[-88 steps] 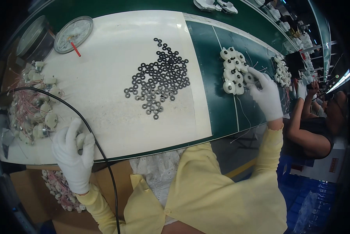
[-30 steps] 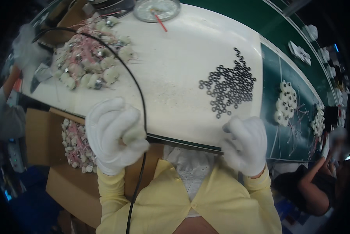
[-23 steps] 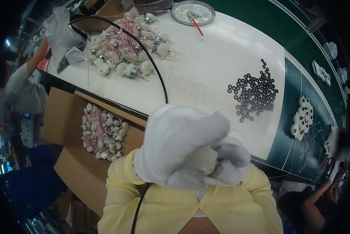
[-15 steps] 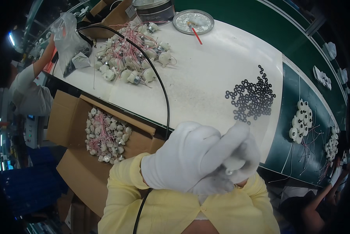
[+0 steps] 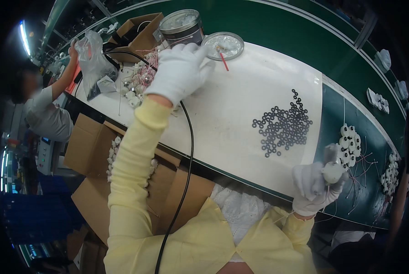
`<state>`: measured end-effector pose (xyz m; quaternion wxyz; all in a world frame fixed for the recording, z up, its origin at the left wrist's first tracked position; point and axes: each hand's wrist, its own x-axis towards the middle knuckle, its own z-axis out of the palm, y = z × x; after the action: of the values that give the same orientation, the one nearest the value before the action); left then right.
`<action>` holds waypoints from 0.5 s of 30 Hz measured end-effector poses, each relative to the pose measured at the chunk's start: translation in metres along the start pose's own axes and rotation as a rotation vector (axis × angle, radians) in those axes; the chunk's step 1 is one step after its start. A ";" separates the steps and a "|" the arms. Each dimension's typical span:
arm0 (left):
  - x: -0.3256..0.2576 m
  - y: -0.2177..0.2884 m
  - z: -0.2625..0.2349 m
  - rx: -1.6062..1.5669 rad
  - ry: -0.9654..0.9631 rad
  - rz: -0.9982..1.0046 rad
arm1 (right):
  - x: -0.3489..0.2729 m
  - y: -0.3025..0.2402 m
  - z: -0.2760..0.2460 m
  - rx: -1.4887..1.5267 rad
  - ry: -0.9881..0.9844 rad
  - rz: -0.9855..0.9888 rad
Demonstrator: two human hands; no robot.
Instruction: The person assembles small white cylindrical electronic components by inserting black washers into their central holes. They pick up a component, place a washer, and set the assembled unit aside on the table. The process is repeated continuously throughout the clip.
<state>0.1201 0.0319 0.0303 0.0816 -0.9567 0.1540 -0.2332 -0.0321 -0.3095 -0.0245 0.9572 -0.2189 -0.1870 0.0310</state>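
**Left hand reaching for the wired parts, right hand holding one**

The step in hand looks like a pick: the left hand, white-gloved, fingers loosely spread and holding nothing I can make out, is stretched to the far left corner of the bench, over the heap of white wired parts. It lies just beside the shallow dish with a red stick and the round tin. The right hand is at the near right edge, closed around one small white round part with thin wires trailing below.

By my judgement the next move calls for the left fingers to close on a single piece without snagging the tangled red leads or the black cable that crosses the near edge.

Counted: one tin, one dish, one black cable, two gloved hands. The black rings mid-bench number several dozen, too many to count exactly. About nine white parts sit in a cluster on the green belt.
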 end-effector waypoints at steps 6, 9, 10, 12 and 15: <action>0.038 -0.061 0.034 0.234 -0.560 -0.424 | -0.005 0.004 -0.010 0.077 -0.014 0.109; 0.048 -0.073 0.044 0.136 -0.715 -0.558 | -0.008 0.002 -0.008 0.178 0.031 0.166; 0.045 -0.079 0.050 0.120 -0.705 -0.540 | -0.009 0.002 -0.009 0.177 0.024 0.172; 0.048 -0.079 0.050 0.111 -0.713 -0.483 | -0.011 0.002 -0.011 0.176 0.011 0.180; 0.044 -0.066 0.040 0.077 -0.775 -0.395 | -0.010 0.003 -0.010 0.226 0.002 0.180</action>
<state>0.1928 0.0829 0.0288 0.1226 -0.9809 -0.0828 0.1262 -0.0374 -0.3126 -0.0373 0.9692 -0.1258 -0.1612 0.1372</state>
